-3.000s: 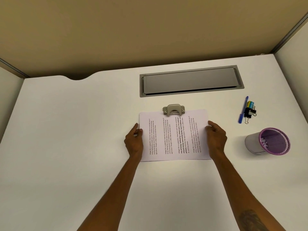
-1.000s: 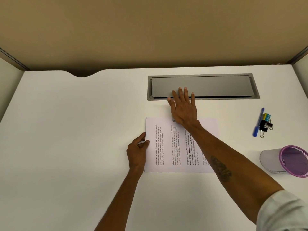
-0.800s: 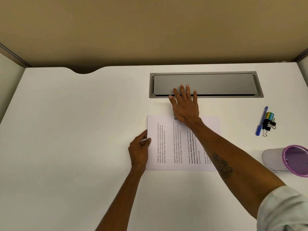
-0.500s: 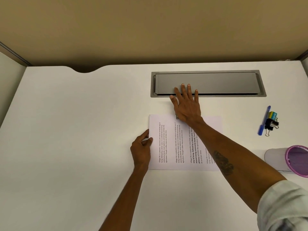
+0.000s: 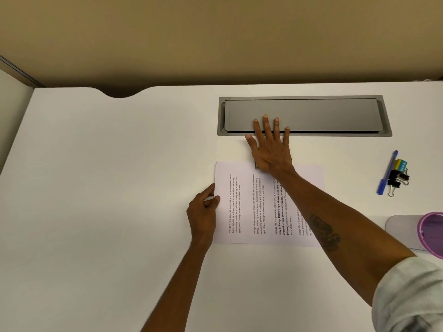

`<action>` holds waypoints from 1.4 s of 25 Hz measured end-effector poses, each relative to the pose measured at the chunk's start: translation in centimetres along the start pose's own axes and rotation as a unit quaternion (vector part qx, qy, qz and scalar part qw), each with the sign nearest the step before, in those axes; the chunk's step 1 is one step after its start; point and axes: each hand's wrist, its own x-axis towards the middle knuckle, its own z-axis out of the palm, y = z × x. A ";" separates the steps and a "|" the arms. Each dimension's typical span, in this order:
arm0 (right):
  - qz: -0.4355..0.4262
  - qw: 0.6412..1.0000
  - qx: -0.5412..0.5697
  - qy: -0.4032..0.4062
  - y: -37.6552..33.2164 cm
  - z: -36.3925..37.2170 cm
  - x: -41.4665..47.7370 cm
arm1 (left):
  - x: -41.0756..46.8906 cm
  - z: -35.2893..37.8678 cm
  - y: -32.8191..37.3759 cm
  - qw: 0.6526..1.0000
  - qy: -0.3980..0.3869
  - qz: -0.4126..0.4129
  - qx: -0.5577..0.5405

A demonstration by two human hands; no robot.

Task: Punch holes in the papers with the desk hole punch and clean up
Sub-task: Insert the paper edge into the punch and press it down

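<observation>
The right hand [image 5: 269, 152] has left the papers [image 5: 251, 207] and now presses flat, fingers spread, on the hole punch [image 5: 257, 165] at their far edge. The left hand [image 5: 203, 212] pinches the papers still.

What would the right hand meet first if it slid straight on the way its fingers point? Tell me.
The right hand points away from the person, its fingertips already over the grey hatch set in the desk. Going on, it would cross the hatch lid, then reach the beige wall. Whether the fingers touch the lid is unclear.
</observation>
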 end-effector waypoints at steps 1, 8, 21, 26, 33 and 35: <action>0.001 1.000 -0.001 0.001 0.1 0.1 0.0 | 0.0 0.1 0.0 1.000 0.002 0.002 0.001; -0.001 0.999 0.024 0.033 -0.4 -0.9 -0.8 | -0.2 0.2 0.1 1.000 0.004 0.002 -0.008; 0.409 0.819 0.331 0.228 5.6 -2.9 -13.1 | -0.6 0.4 0.7 0.998 0.039 -0.032 -0.034; 0.440 0.819 0.322 0.177 6.1 -1.7 -17.2 | -0.9 0.7 1.0 0.997 0.051 -0.038 -0.031; 0.471 0.791 0.379 0.099 5.1 -2.4 -16.8 | -1.1 0.9 1.1 0.998 0.046 -0.045 -0.022; 0.460 0.793 0.388 0.092 5.2 -2.5 -16.9 | -1.0 0.7 1.0 0.998 0.038 -0.044 -0.011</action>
